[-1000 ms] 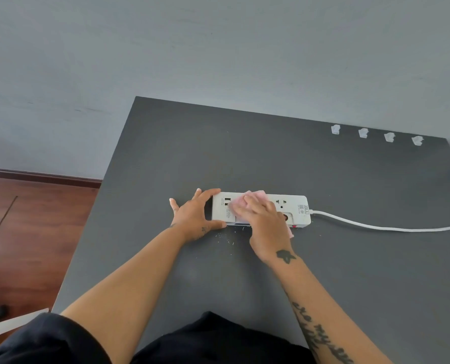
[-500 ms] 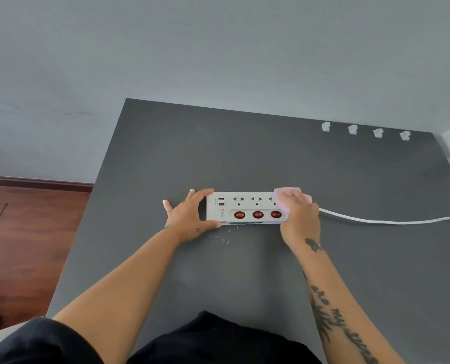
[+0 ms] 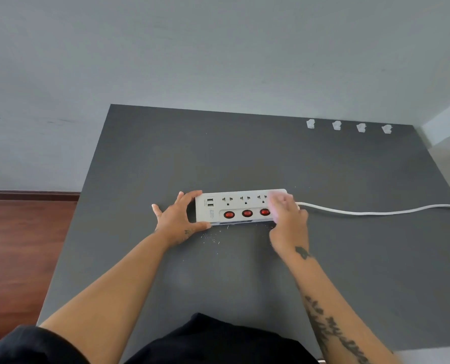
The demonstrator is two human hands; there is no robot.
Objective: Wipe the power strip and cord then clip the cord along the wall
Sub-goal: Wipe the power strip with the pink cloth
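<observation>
A white power strip (image 3: 234,206) with three red switches and two USB ports lies on the dark grey table (image 3: 218,153). My left hand (image 3: 177,219) grips its left end, thumb on the near side and fingers over the far corner. My right hand (image 3: 288,219) presses a pink cloth (image 3: 275,203) onto the strip's right end; the hand is blurred. The white cord (image 3: 376,212) runs from that end to the right, off the frame. Several white cord clips (image 3: 348,126) stand in a row along the table's far edge by the grey wall.
Small crumbs of debris (image 3: 213,237) lie on the table just in front of the strip. The table's left edge drops to a red-brown wooden floor (image 3: 21,245). A pale wall corner (image 3: 449,127) stands at the far right.
My right hand slid the pink cloth from the strip's middle to its right end, uncovering the three red switches. My left hand stayed on the left end.
</observation>
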